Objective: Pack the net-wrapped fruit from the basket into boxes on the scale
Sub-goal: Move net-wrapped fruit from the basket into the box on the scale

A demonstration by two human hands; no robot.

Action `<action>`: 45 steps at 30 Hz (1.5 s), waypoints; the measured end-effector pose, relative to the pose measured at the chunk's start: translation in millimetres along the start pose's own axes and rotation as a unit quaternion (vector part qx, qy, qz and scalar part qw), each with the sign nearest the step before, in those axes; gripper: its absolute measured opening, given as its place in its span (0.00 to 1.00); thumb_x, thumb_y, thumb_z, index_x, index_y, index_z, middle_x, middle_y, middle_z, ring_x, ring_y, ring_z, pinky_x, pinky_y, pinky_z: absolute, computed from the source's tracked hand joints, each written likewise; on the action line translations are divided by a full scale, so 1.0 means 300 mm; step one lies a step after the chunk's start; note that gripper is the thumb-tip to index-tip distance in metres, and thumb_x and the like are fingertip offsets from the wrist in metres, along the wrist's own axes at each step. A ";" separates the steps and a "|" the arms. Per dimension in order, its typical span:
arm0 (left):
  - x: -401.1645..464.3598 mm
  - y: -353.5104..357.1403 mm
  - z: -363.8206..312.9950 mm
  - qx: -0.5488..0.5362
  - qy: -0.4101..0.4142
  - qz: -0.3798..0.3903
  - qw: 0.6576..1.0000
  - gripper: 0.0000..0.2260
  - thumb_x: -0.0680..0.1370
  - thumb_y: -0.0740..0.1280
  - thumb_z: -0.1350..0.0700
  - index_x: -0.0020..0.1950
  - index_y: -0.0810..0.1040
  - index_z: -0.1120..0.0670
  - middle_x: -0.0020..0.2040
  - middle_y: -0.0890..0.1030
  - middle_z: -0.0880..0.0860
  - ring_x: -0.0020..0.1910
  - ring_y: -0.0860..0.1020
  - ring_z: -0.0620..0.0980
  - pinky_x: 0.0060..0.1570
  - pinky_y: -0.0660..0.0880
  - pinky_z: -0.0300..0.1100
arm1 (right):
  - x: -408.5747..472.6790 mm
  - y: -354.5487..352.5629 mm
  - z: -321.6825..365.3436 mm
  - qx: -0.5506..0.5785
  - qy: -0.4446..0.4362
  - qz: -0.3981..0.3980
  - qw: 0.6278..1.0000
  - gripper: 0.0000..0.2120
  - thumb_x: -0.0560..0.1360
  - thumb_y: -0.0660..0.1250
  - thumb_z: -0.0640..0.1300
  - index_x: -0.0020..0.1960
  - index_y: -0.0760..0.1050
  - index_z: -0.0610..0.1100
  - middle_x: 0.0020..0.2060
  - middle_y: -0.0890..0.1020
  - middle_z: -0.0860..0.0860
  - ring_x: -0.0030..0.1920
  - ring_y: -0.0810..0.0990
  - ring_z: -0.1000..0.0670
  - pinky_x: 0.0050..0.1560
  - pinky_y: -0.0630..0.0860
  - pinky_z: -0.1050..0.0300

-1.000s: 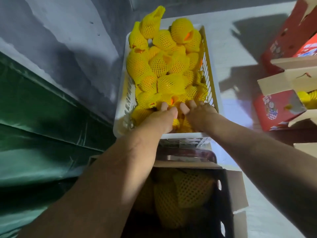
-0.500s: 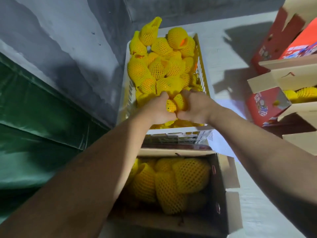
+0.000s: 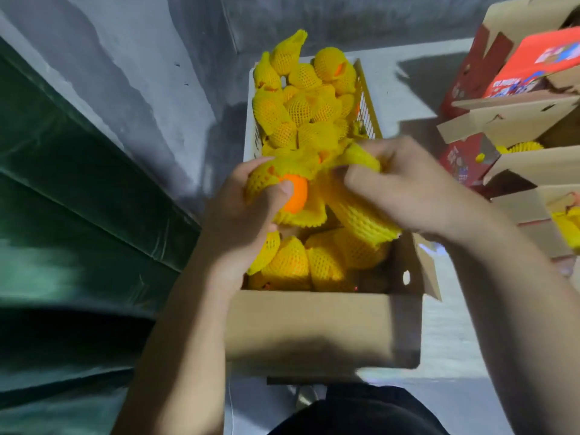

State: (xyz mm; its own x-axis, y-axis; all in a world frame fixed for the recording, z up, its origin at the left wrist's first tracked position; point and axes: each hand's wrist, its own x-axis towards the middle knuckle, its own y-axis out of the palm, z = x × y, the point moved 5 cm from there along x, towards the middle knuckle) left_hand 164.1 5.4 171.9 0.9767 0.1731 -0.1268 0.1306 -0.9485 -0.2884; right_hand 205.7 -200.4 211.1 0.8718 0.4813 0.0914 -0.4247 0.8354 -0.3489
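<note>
Red cartons (image 3: 464,158) right, green tarp (image 3: 78,199) left

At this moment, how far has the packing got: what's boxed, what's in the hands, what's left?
Partly done. The cardboard box already holds several net-wrapped fruit. In hand: the left hand grips one fruit with orange skin showing, and the right hand grips more netted fruit, both above the box. Left: the white basket remains heaped with wrapped fruit.
</note>
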 end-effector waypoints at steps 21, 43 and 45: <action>-0.309 -0.053 0.125 -0.030 0.077 -0.005 0.997 0.29 0.74 0.74 0.61 0.72 0.71 0.46 0.62 0.77 0.48 0.55 0.79 0.44 0.43 0.77 0.29 | -0.261 0.282 0.085 -0.238 -0.049 -0.130 0.961 0.05 0.76 0.70 0.46 0.51 0.84 0.51 0.46 0.83 0.51 0.46 0.76 0.57 0.49 0.72 0.70; -0.408 -0.117 0.141 -0.149 0.064 0.134 0.977 0.25 0.76 0.76 0.52 0.71 0.78 0.52 0.64 0.85 0.49 0.66 0.81 0.49 0.71 0.75 0.55 | -0.277 0.463 0.083 0.254 0.123 -0.149 0.948 0.34 0.72 0.78 0.46 0.72 0.64 0.47 0.63 0.81 0.41 0.61 0.84 0.40 0.59 0.82 0.38; -0.407 -0.154 0.150 -0.160 0.078 0.112 0.978 0.25 0.74 0.77 0.55 0.71 0.79 0.52 0.62 0.85 0.49 0.64 0.82 0.48 0.67 0.78 0.50 | -0.278 0.490 0.096 0.241 0.139 -0.098 0.956 0.37 0.72 0.78 0.46 0.74 0.61 0.48 0.64 0.80 0.40 0.62 0.83 0.39 0.60 0.81 0.36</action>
State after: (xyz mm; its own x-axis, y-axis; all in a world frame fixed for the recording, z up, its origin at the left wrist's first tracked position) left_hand 31.1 39.9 158.0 0.9977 -0.0670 0.0017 -0.0671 -0.9968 0.0443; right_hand 63.6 -110.2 179.1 0.9486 0.2708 -0.1635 -0.2523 0.9595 0.1256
